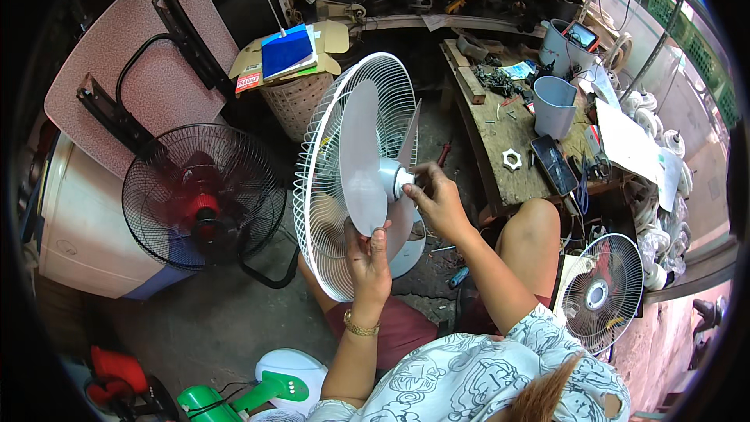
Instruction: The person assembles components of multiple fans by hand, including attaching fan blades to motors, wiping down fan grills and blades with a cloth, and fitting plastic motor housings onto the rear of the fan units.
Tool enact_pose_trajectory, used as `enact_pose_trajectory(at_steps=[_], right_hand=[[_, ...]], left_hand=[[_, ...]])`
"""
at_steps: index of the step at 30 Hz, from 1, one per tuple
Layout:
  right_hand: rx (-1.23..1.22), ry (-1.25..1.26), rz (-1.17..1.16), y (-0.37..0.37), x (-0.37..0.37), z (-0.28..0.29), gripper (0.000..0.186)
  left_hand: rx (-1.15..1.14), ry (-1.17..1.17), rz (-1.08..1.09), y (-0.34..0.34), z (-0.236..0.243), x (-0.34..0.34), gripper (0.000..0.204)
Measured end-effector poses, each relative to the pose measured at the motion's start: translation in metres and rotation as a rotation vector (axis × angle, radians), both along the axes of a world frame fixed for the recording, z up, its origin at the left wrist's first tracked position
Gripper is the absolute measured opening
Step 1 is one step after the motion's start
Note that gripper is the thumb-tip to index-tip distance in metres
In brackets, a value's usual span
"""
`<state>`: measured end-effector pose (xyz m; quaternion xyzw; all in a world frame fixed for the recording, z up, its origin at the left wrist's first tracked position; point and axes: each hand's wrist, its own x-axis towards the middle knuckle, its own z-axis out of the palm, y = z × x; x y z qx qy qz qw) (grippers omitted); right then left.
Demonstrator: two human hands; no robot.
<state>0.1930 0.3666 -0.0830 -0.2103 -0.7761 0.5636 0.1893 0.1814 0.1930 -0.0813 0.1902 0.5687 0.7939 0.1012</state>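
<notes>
at the centre of the head view, the pale fan blade [361,164] stands in front of its white grille [308,207], its lower edge pinched by the left hand [369,262]. the right hand [444,205] grips the white hub cap [404,180] between thumb and fingers. upper left, a red-and-white printed label [248,81] marks a cardboard box [333,36].
</notes>
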Motion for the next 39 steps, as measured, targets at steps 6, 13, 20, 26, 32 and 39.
enact_pose_trajectory(at_steps=[6,13,20,26,32,39], right_hand=[[0.228,0.27,0.025,-0.008,0.003,0.013,0.036],[0.229,0.3,-0.004,-0.01,0.002,0.009,0.034],[0.558,0.4,0.085,-0.003,-0.001,0.002,0.032],[0.292,0.15,0.095,-0.006,0.002,0.005,0.033],[-0.135,-0.017,0.04,-0.002,-0.003,-0.006,0.037],[0.085,0.075,0.012,-0.012,-0.001,0.008,0.034]], left_hand=[[-0.001,0.03,0.021,-0.001,0.009,0.0,0.03],[-0.044,0.02,0.051,-0.002,0.016,0.0,0.028],[-0.066,0.05,0.062,-0.004,0.017,-0.002,0.031],[-0.083,0.08,0.073,-0.004,0.017,-0.003,0.03],[-0.105,0.107,0.078,-0.005,0.017,-0.001,0.029],[-0.13,0.107,0.064,-0.007,0.011,-0.004,0.031]])
